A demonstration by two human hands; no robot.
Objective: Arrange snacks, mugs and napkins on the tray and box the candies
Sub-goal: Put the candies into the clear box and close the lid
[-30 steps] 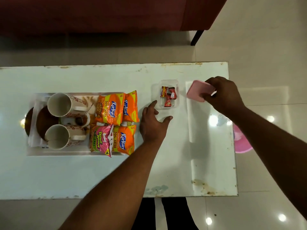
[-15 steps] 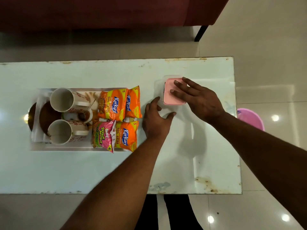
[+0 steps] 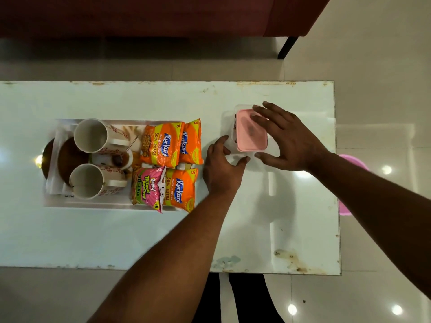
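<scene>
Candy box (image 3: 229, 127), pink lid (image 3: 251, 130) on, both hands spread open beside it

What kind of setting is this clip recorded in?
Probably a home living room or lounge: a low white table on glossy floor tiles, a dark red sofa behind it, and a tray of mugs and snack packets.

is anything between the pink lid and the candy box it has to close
Nothing visible does. The pink lid already lies on the clear candy box, with the right hand spread over it and the left hand at the box's near-left corner. Whether it has snapped shut cannot be told.
</scene>
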